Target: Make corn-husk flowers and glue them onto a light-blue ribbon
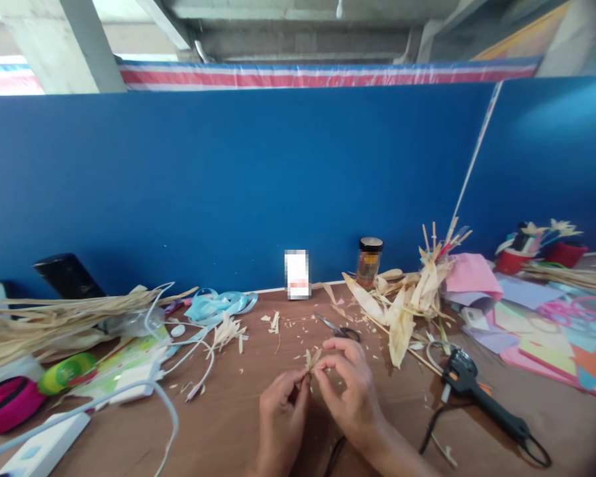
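Held: one husk piece (312, 361), small and pale, pinched at its lower end between thumb and forefinger of the left hand (284, 402), its tips fanned upward over the table (218, 424). Right hand (352, 387): thumb and forefinger bent to the same piece and nearly met, the other fingers curled and raised; whether the piece is gripped by it too cannot be told. Scissors (338, 330) are laid just beyond the right fingers, blades pointed to the far left. Pale scraps (275, 322) are scattered between the hands and the far edge, where the table is bounded by a blue partition (278, 172); a jar (369, 262) is stood upright near that edge. Rightward, room is bounded by heaped husks (424, 291) and, nearer, by a glue gun (487, 402), laid aslant with its loop toward the near right; coloured paper (546, 358) is spread beyond. Leftward, a broad stretch of brown surface is left between the left hand and a looped cable (175, 417); past it a power strip (42, 445) is placed. Ribbon (198, 310) is bunched farther back.
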A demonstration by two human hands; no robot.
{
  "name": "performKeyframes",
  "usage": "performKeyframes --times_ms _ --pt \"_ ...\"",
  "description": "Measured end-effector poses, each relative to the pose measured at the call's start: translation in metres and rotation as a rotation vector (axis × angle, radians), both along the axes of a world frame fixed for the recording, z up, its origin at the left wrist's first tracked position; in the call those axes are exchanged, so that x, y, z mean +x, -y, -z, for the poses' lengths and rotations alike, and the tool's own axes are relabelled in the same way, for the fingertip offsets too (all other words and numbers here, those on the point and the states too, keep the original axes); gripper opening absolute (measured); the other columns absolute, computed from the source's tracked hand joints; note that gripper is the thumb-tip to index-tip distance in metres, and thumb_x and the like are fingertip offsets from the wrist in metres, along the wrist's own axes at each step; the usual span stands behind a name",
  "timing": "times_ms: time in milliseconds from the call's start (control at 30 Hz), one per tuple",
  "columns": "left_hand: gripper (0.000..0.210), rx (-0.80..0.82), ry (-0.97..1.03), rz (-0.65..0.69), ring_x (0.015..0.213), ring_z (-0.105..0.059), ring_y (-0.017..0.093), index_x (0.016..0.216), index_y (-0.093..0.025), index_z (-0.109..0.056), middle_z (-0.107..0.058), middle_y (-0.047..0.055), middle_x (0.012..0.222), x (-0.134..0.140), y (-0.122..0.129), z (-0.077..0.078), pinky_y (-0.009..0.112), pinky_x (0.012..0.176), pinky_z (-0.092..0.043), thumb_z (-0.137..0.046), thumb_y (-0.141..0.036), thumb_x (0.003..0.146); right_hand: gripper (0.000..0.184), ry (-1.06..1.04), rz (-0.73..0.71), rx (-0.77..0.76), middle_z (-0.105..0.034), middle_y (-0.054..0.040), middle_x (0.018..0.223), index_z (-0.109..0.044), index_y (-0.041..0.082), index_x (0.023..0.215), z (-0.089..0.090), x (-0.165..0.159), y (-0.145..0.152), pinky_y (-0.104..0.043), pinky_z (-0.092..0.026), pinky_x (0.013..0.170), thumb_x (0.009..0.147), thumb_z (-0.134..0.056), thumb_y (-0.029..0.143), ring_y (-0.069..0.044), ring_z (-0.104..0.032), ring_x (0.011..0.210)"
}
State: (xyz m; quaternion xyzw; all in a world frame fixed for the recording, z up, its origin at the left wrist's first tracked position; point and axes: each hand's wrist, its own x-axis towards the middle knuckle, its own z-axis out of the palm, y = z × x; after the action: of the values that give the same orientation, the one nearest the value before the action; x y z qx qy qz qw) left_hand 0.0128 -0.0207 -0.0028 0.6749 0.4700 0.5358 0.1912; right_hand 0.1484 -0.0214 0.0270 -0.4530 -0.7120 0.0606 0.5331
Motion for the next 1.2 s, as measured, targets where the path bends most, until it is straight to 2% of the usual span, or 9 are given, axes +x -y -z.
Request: performKeyframes --times_ms 200,300,533,700,767,833,967,1067,1200 --pt "0.014 -0.011 0.0 -0.064 0.054 -0.061 0.014 0.073 -0.017 -0.068 -0.068 0.002 0.063 0.0 -0.001 0.005 0.021 0.051 -0.048 -0.056 -0.024 0.075 0.011 0.056 0.016 0.093 -0.052 -0.0075 0.1 -0.061 0.02 0.07 0.002 -0.006 0.006 -0.04 -0.041 0.085 0.072 -0.056 0.01 -0.022 -0.048 0.1" --pt "0.014 -0.058 0.015 -0.076 0.057 -0.062 0.015 0.077 -0.017 -0.069 -0.07 0.004 0.068 -0.001 -0.001 0.008 0.023 0.053 -0.05 -0.058 -0.026 0.073 0.013 0.109 0.0 0.107 -0.053 -0.0063 0.1 -0.062 0.022 0.07 0.002 -0.009 0.008 -0.04 -0.041 0.085 0.071 -0.056 0.01 -0.022 -0.048 0.1" --pt "0.014 -0.159 0.123 -0.031 0.063 -0.063 0.018 0.078 -0.018 -0.069 -0.071 0.004 0.073 -0.002 0.0 0.008 0.025 0.057 -0.05 -0.06 -0.025 0.071 0.016 0.234 -0.025 0.089 -0.052 -0.0058 0.104 -0.062 0.024 0.078 0.004 -0.008 0.009 -0.043 -0.041 0.087 0.072 -0.054 0.01 -0.024 -0.046 0.103" --pt "0.013 -0.213 0.236 0.06 0.067 -0.063 0.018 0.079 -0.018 -0.069 -0.07 0.003 0.074 0.0 0.001 0.002 0.026 0.062 -0.05 -0.06 -0.023 0.07 0.016 0.273 -0.078 0.073 -0.05 -0.0058 0.109 -0.061 0.024 0.081 0.0 -0.007 0.011 -0.044 -0.038 0.09 0.073 -0.055 0.012 -0.025 -0.043 0.106" --pt "0.013 -0.233 0.278 0.093 0.07 -0.063 0.018 0.078 -0.018 -0.068 -0.07 0.003 0.075 0.0 0.001 0.0 0.026 0.065 -0.049 -0.058 -0.023 0.071 0.016 0.224 -0.114 0.083 -0.05 -0.0059 0.107 -0.06 0.024 0.083 0.001 -0.006 0.012 -0.043 -0.039 0.089 0.072 -0.055 0.013 -0.024 -0.044 0.105" --pt "0.014 -0.264 0.316 0.099 0.065 -0.061 0.016 0.079 -0.017 -0.067 -0.068 0.003 0.072 0.001 0.0 0.0 0.024 0.06 -0.048 -0.056 -0.026 0.074 0.017 0.109 -0.117 0.103 -0.051 -0.0064 0.103 -0.057 0.022 0.086 0.003 -0.005 0.012 -0.042 -0.04 0.087 0.073 -0.054 0.012 -0.023 -0.047 0.102" --pt "0.021 -0.332 0.367 0.059 0.046 -0.049 0.011 0.083 -0.015 -0.066 -0.061 0.0 0.06 0.001 -0.003 0.003 0.02 0.045 -0.042 -0.055 -0.032 0.076 0.023 -0.182 -0.003 0.085 -0.052 -0.0093 0.101 -0.047 0.019 0.098 0.007 -0.002 0.008 -0.039 -0.044 0.082 0.077 -0.049 0.012 -0.022 -0.05 0.097" --pt "0.022 -0.346 0.396 0.07 0.046 -0.048 0.01 0.083 -0.015 -0.065 -0.062 0.001 0.063 0.001 -0.003 0.004 0.02 0.045 -0.041 -0.056 -0.034 0.075 0.03 -0.18 -0.003 -0.056 -0.054 -0.0102 0.101 -0.046 0.018 0.107 0.007 -0.002 0.005 -0.035 -0.046 0.079 0.077 -0.052 0.017 -0.022 -0.052 0.094" --pt "0.022 -0.324 0.403 0.1 0.048 -0.049 0.011 0.084 -0.015 -0.066 -0.061 0.0 0.062 0.001 -0.003 0.001 0.02 0.046 -0.042 -0.056 -0.033 0.075 0.021 -0.131 -0.121 -0.171 -0.059 -0.0068 0.091 -0.053 0.017 0.097 0.006 -0.007 0.003 -0.029 -0.047 0.074 0.076 -0.052 0.016 -0.019 -0.055 0.086"
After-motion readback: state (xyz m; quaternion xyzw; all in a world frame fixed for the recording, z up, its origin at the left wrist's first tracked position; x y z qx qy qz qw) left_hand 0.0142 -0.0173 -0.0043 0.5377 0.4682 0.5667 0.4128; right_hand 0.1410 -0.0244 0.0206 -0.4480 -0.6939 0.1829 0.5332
